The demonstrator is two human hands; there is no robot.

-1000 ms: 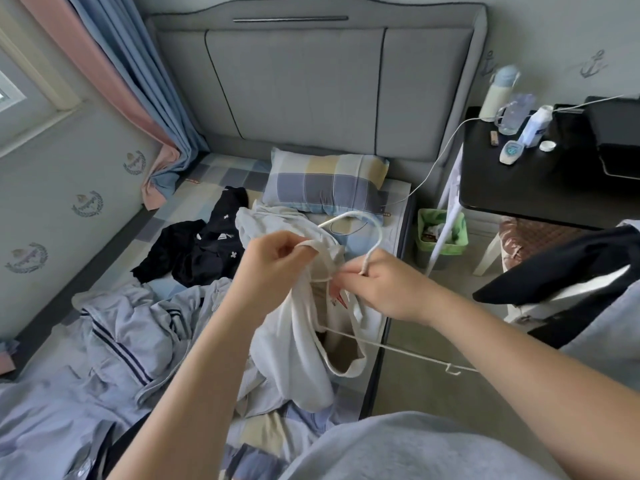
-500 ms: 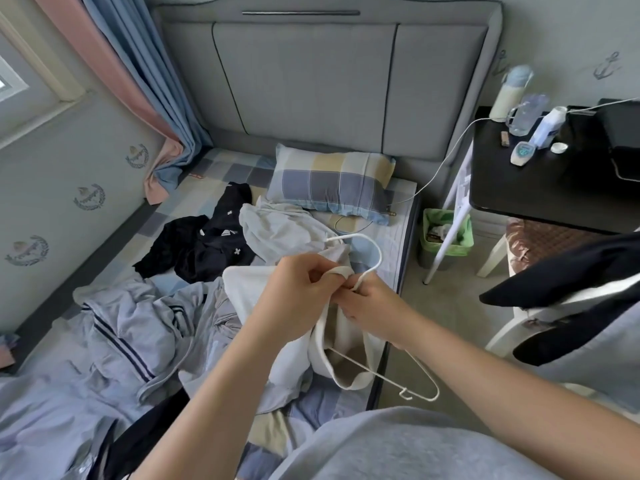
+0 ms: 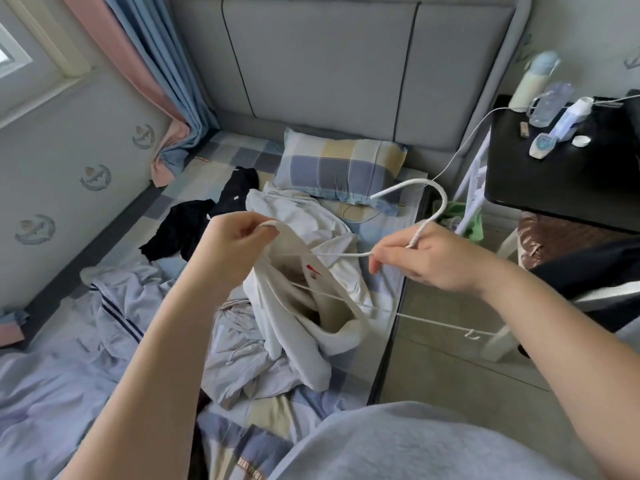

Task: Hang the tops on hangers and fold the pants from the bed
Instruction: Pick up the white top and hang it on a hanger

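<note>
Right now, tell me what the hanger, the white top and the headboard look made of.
Hanger: thin white rod, probably coated or wrapped wire; matt, slightly ribbed surface, with a stiff curved hook.
White top: soft matt knit, cotton-like; it drapes limp in deep folds.
Headboard: padded panels in grey upholstery, fabric or faux leather, I cannot tell which; smooth, matt, with dark piped seams.

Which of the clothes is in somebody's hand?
The white top, its neck pinched by the left hand. The black garment and the pale striped one just lie on the bed, untouched.

no text reads clearly; lettering on the checked fabric (image 3: 250,465) is blurred.
</note>
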